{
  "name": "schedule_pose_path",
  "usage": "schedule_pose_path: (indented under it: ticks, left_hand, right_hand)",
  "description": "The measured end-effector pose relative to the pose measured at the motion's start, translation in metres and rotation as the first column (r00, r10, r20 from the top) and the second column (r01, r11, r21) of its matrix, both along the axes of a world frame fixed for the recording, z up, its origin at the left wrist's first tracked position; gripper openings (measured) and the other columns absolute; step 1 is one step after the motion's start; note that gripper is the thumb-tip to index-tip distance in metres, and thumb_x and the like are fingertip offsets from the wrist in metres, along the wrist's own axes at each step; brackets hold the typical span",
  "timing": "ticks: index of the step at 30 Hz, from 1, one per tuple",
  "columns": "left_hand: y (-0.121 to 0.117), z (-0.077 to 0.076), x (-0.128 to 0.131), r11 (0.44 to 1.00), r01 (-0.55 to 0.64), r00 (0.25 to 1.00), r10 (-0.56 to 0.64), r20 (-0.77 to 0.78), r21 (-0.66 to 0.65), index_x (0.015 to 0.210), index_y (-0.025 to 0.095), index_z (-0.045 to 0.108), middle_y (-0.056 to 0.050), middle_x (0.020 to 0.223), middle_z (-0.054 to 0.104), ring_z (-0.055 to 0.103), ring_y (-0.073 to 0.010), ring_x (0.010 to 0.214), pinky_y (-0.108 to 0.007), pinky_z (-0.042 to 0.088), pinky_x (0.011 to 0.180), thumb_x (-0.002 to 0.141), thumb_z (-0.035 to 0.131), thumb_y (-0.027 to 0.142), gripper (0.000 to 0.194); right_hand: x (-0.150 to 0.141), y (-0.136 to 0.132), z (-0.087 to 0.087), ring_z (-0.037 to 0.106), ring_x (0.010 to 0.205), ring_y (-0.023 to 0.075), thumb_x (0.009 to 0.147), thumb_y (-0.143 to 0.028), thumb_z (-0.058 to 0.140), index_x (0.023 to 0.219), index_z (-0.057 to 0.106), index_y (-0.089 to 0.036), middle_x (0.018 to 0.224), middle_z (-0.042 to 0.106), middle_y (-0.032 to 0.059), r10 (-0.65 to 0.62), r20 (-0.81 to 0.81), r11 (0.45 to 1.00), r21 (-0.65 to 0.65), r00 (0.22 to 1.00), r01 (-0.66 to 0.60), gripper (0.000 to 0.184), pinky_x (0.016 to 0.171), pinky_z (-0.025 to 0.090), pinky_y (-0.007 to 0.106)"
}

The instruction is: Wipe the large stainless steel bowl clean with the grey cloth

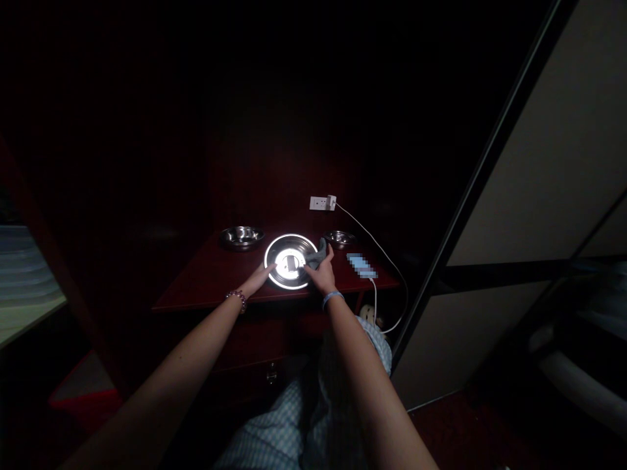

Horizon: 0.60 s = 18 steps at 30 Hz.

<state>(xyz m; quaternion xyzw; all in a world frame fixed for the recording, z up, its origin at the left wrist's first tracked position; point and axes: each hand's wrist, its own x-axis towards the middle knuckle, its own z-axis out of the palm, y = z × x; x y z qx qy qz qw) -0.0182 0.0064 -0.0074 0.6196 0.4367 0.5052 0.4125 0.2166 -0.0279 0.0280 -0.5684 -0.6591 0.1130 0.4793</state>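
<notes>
A round, shiny metal plate (290, 243), perhaps a shallow bowl, is tilted up between my hands over the dark red desk. My left hand (258, 279) is closed on its left rim, with the thumb on the inner face. On the right side, my right hand (323, 271) presses a grey cloth (317, 256) against the rim, its thumb also over the inner face. The fingers behind the metal are hidden. Bright glare covers the middle of the plate. Behind it stand two more metal bowls, one at the left (241, 237) and one at the right (339, 239).
A phone with a blurred screen (361, 265) lies on the desk (196, 287) to the right. Its white cable (376, 241) loops off the desk's right side and up to a charger in the wall socket (319, 203). A drawer handle (272, 373) shows below.
</notes>
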Motion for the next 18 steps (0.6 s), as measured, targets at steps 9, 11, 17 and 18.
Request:
schedule_pose_path:
  ticks: [9,11,17,18]
  left_hand:
    - [0.002,-0.001,0.001,1.0,0.0,1.0,0.0,0.005,0.008,0.137,0.015,0.059,-0.014,0.141,0.065,0.061,-0.0284,0.13,-0.04,0.044,0.113,0.088,0.059,0.046,0.058]
    - [0.002,0.0,0.002,1.0,-0.001,1.0,0.002,0.01,-0.011,0.136,0.013,0.058,-0.016,0.14,0.065,0.062,-0.0287,0.129,-0.039,0.045,0.112,0.087,0.06,0.045,0.059]
    - [-0.008,0.008,0.007,0.998,-0.03,0.999,0.032,0.021,-0.048,0.128,0.015,0.065,-0.012,0.132,0.071,0.063,-0.0289,0.128,-0.037,0.045,0.112,0.085,0.063,0.041,0.05]
    - [-0.009,0.01,0.008,0.998,-0.033,0.999,0.034,0.025,-0.049,0.127,0.015,0.066,-0.012,0.131,0.071,0.063,-0.0291,0.128,-0.037,0.045,0.113,0.085,0.064,0.041,0.049]
  right_hand:
    - [-0.007,-0.021,0.018,0.06,0.127,0.0362,0.075,-0.039,0.077,0.157,0.013,-0.019,0.14,0.058,0.0207,-0.088,0.01,0.989,-0.119,0.996,0.089,0.106,0.103,0.048,0.052]
    - [-0.008,-0.023,0.019,0.06,0.126,0.0357,0.076,-0.036,0.074,0.154,0.017,-0.019,0.139,0.059,0.0197,-0.114,0.012,0.987,-0.109,0.993,0.115,0.098,0.102,0.049,0.051]
    - [-0.01,-0.025,0.023,0.064,0.117,0.0339,0.077,-0.031,0.066,0.145,0.026,-0.02,0.131,0.061,0.0166,-0.168,-0.038,0.985,-0.046,0.985,0.166,0.08,0.097,0.053,0.05]
    - [-0.01,-0.025,0.024,0.064,0.117,0.0337,0.076,-0.03,0.066,0.143,0.027,-0.02,0.132,0.061,0.0164,-0.173,-0.044,0.985,-0.028,0.984,0.172,0.078,0.097,0.053,0.05]
